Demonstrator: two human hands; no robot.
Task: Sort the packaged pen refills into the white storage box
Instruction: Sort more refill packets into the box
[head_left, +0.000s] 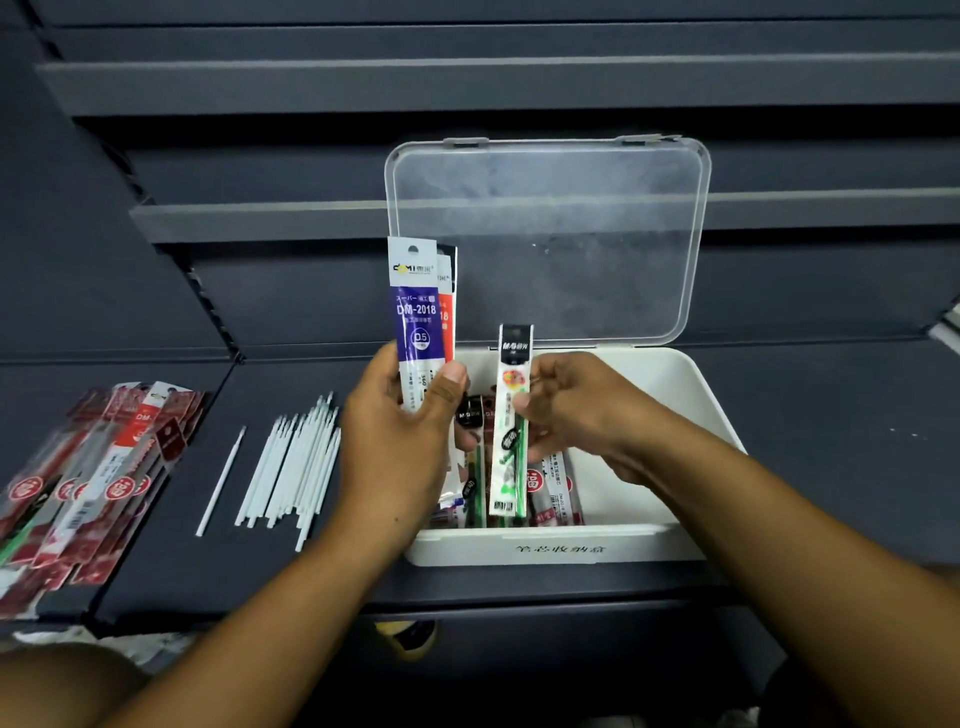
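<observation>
- Packaged pen refills (550, 493), head view: several packs lie lengthwise inside the white storage box (550, 545), mostly in its left half.
- Blue-and-white pack (415, 312): upright over the box's far left corner. The left hand (400, 441) grips its lower part, thumb across the front.
- Red pack (445, 306): just behind the blue-and-white one, in the same grip, mostly hidden.
- Green-and-white pack (511, 415): upright over the middle of the box, pinched at mid-height between thumb and fingers of the right hand (576, 410).
- White storage box: on the dark shelf (831, 441), with printed characters on its near wall.
- Clear lid (545, 234): raised upright at the box's far side.
- Pile of red packs (93, 478): near left of the shelf, well apart from the box.
- Loose white refills (296, 462): a bundle between the pile and the box.
- Single white refill (222, 480): just left of the bundle, apart from it.
</observation>
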